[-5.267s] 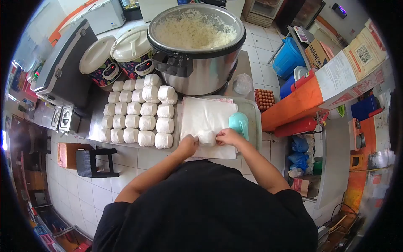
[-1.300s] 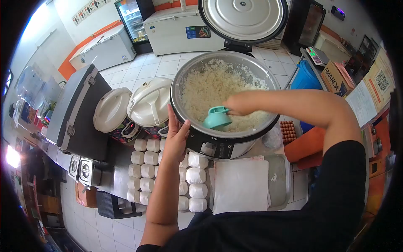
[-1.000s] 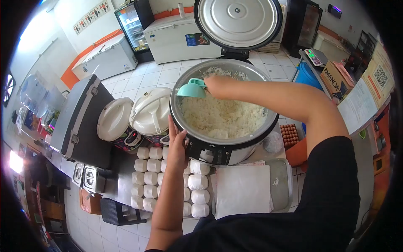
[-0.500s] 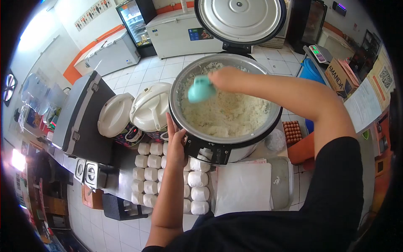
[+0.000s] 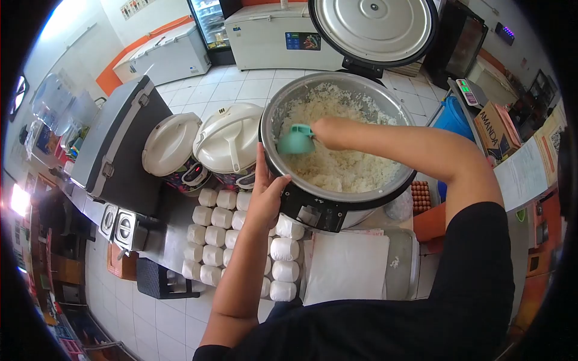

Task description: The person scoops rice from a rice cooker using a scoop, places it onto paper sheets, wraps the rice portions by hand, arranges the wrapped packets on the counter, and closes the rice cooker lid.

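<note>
A large rice cooker (image 5: 278, 170) stands in front of me with its lid (image 5: 374, 27) raised at the back. Cooked rice (image 5: 355, 165) fills much of its pot. My right hand (image 5: 330, 132) is closed on the handle of a teal scoop (image 5: 296, 142), which is down at the rice on the pot's left side. The scoop's inside is hidden from me. Against the cooker's outer left rim rests my left hand (image 5: 268, 192), its fingers stretched along the wall and its thumb over the edge. White wrapped bundles (image 5: 284, 248) sit in rows beside my left forearm.
Stacked white paper (image 5: 346, 268) lies on a grey tray (image 5: 410, 265) before the cooker. Two smaller rice cookers (image 5: 229, 138) and a grey cool box (image 5: 114, 141) stand to the left. Eggs (image 5: 421, 196), a cardboard box (image 5: 495, 126) and a scale (image 5: 466, 92) are at right.
The teal scoop has come down from above the rice to its left part with my right hand. My left hand keeps to the rim. The whole view has shifted slightly.
</note>
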